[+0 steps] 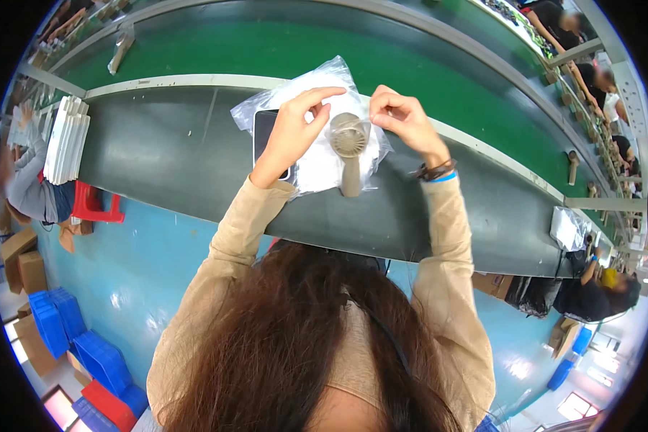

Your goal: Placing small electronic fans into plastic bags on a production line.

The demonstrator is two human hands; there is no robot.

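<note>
A taupe handheld fan [349, 138] with a round grille lies on a pile of clear plastic bags [313, 169] on the dark bench. My left hand [299, 128] is over the bags to the left of the fan head, index finger stretched out and thumb apart from it. Right of the fan head, my right hand [403, 121] is closed in a pinch on thin clear film that appears to be a plastic bag at the fan's head. Partly under my left hand and the bags lies a flat device with a dark face and white frame [263, 128].
Beyond the bench [158, 151] runs a green conveyor belt [216, 50], with a bagged fan [120, 54] at its far left. White trays [66, 140] are stacked at the bench's left end. A red stool [97, 204] and blue crates [101, 358] stand on the floor. Other people work at both sides.
</note>
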